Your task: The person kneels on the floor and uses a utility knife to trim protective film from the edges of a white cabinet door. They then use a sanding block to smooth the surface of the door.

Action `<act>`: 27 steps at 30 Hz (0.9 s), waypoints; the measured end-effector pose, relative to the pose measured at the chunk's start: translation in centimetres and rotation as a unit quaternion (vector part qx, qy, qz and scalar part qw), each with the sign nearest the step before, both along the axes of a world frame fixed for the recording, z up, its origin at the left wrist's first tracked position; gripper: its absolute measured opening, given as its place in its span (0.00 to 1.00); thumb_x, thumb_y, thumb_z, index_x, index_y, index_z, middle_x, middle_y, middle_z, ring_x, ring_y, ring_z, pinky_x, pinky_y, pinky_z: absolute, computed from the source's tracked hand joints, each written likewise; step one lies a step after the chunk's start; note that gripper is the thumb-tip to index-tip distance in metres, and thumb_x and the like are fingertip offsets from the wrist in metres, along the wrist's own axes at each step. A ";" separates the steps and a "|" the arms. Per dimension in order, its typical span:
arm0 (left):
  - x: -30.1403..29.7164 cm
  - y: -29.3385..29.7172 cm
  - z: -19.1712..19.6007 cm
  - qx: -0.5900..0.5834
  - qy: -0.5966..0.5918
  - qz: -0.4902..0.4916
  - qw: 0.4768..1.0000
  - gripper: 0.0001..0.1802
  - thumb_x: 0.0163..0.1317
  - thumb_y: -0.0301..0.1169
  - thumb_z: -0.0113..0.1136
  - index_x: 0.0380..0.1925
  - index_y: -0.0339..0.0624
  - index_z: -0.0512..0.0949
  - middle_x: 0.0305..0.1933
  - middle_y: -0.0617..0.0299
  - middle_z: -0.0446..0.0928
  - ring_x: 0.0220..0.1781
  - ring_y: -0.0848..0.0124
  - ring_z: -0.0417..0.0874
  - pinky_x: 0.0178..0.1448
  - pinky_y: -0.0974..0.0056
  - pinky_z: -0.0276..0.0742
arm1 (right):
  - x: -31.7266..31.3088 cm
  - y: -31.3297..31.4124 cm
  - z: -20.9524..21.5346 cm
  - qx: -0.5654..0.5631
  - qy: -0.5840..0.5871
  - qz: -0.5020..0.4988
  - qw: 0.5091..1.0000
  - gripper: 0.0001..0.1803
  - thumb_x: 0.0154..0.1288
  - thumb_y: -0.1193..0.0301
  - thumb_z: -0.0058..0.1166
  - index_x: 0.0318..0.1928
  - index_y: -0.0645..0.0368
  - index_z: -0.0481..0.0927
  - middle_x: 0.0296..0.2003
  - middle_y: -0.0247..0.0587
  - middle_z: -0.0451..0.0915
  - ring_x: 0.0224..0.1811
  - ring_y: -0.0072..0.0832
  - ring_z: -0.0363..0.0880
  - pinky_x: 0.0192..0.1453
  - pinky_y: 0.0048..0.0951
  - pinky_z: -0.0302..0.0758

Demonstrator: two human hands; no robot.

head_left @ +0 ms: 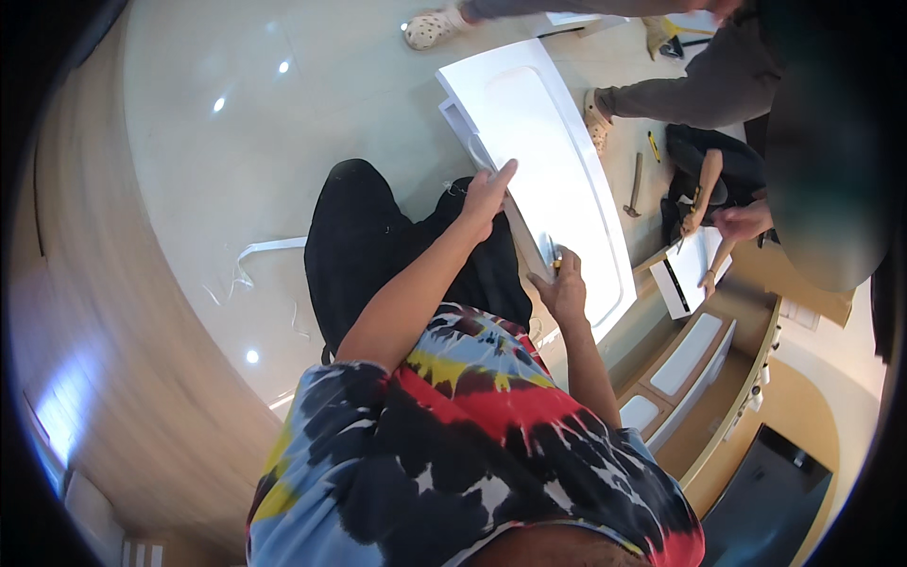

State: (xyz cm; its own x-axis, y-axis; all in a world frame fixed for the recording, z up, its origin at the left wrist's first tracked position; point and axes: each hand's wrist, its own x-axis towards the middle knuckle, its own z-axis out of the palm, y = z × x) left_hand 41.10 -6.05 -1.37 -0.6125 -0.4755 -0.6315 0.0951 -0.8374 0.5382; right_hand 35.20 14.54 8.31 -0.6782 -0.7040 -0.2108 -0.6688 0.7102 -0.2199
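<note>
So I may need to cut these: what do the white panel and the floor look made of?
The white panel looks like laminated board or plastic with a smooth satin finish: flat, uniform, softly reflecting. The floor looks like polished pale tile or stone; it mirrors ceiling lights sharply.

The glossy pale tiled floor (283,142) carries everything. A long white rectangular panel (557,161) with a raised border lies on it, stretching away beyond the left hand (487,194) and beside the right hand (565,288). Well right of the right hand lie 1 wooden-handled hammer (635,189) and 1 small yellow utility knife (654,146). Far left of the left hand, thin white plastic strips (255,260) curl on the tiles.
</note>
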 end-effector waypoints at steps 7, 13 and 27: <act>-5.7 0.8 -2.0 -0.037 -0.044 0.112 0.992 0.17 0.53 0.24 0.71 0.42 0.27 0.78 0.43 0.47 0.82 0.43 0.59 0.84 0.46 0.57 0.79 | -0.3 0.4 -2.3 -0.022 0.065 -0.007 0.998 0.27 0.58 0.79 0.56 0.58 0.62 0.66 0.57 0.59 0.72 0.45 0.60 0.81 0.46 0.51 0.80; -2.7 -1.1 -2.0 -0.038 -0.032 0.137 0.989 0.16 0.56 0.24 0.71 0.43 0.28 0.78 0.41 0.50 0.82 0.40 0.61 0.84 0.44 0.58 0.80 | 0.9 -1.5 -3.1 -0.034 0.069 -0.009 0.997 0.24 0.58 0.80 0.55 0.56 0.61 0.67 0.55 0.58 0.73 0.43 0.59 0.81 0.45 0.51 0.80; 8.8 0.3 -0.3 0.069 -0.055 0.006 0.996 0.41 0.71 0.63 0.45 0.64 0.34 0.70 0.57 0.47 0.78 0.61 0.55 0.78 0.63 0.48 0.72 | 0.0 -6.6 -3.4 -0.186 -0.040 0.025 0.981 0.21 0.75 0.65 0.39 0.62 0.65 0.68 0.29 0.46 0.76 0.22 0.29 0.78 0.26 0.34 0.76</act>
